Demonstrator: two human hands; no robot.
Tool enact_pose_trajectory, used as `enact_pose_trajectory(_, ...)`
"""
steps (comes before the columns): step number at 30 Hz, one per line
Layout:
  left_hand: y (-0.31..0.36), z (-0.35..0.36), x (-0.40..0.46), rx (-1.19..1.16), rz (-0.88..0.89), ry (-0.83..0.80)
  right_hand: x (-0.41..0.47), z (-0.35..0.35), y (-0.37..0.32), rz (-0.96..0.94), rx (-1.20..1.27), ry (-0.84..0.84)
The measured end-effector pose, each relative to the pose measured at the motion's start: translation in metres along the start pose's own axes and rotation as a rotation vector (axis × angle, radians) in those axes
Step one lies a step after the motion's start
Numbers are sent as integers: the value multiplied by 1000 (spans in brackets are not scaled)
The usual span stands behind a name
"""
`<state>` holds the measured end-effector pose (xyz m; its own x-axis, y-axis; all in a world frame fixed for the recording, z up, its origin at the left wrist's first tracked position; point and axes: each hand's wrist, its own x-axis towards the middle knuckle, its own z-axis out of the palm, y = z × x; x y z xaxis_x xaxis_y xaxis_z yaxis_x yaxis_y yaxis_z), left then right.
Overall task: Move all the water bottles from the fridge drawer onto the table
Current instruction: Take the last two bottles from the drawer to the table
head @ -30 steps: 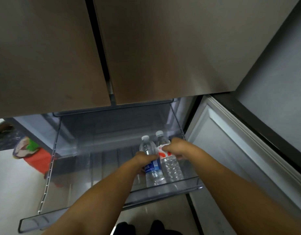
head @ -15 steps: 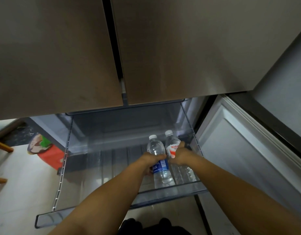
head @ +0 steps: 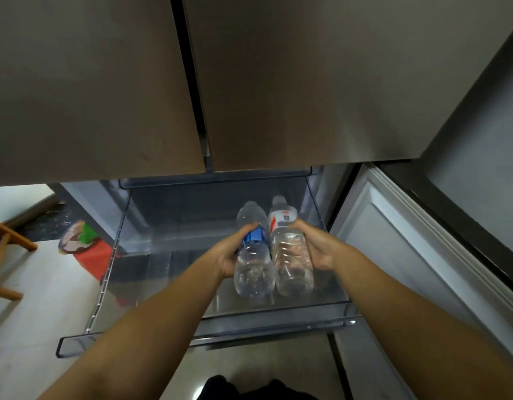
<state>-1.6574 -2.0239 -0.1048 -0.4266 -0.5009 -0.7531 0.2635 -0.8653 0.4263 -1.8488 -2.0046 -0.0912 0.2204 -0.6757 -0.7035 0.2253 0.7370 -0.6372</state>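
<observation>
Two water bottles, blue-labelled (head: 253,252) and red-and-white-labelled (head: 290,249), side by side over the clear fridge drawer (head: 168,232), bases possibly clear of its floor, clasped by left hand (head: 230,256) and right hand (head: 317,246), fingertips hidden behind, label lettering too blurred to read.

left hand (head: 230,259): bare, no ring or watch showing
right hand (head: 314,249): bare too
forearms: unsleeved up to the frame edge
feet: dark footwear (only the tips show)
</observation>
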Motion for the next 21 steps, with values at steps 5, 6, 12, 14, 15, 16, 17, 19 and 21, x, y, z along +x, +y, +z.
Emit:
enact_pose_trajectory(5,0,6,-13,-29,26,-154,-14,-4,-5,-33,127,-101)
enact_pose_trajectory(6,0,9,-16,-31,27,-173,-18,-2,-6,-52,155,-91)
enact_pose_trajectory(12,-3,15,-33,46,-3,-285,-53,6,-6,-156,150,-27)
enact_pose_trajectory(14,-3,17,-42,125,8,-291,-68,10,-2,-191,152,-9)
enact_pose_trajectory(15,-2,17,-46,149,3,-289,-76,13,1,-208,164,-12)
enact_pose_trajectory(16,-1,18,-53,172,-5,-295,-82,16,6,-231,181,-2)
enact_pose_trajectory(17,-1,18,-57,188,-9,-304,-87,18,9,-250,195,-1)
enact_pose_trajectory(19,1,18,-68,237,-15,-350,-99,25,19,-286,203,47)
enact_pose_trajectory(21,-2,19,-79,311,-26,-404,-111,34,33,-329,212,112)
